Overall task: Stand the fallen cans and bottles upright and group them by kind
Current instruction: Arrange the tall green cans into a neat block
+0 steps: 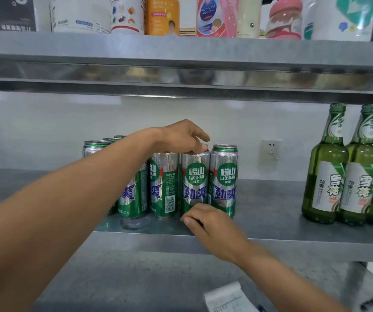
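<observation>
- Several tall green-and-silver beer cans (224,180) stand upright in a tight cluster on the grey metal middle shelf (271,224), more rows behind on the left, partly hidden by the forearm.
- Left hand (182,136) reaches over the cluster, fingers curled down onto the top rim of the front can second from right (195,181), gripping it from above.
- Right hand (208,224) sits at the base of that same can, fingers loosely bent; cannot tell whether it actually grips.
- Three green glass beer bottles with white labels (326,176) stand upright at far right of the shelf, well apart from the cans.
- White wall socket (270,149) on the back wall between the groups.
- Mixed household containers line the upper shelf (181,50).
- White paper slip (226,298) lies on the lower surface.
</observation>
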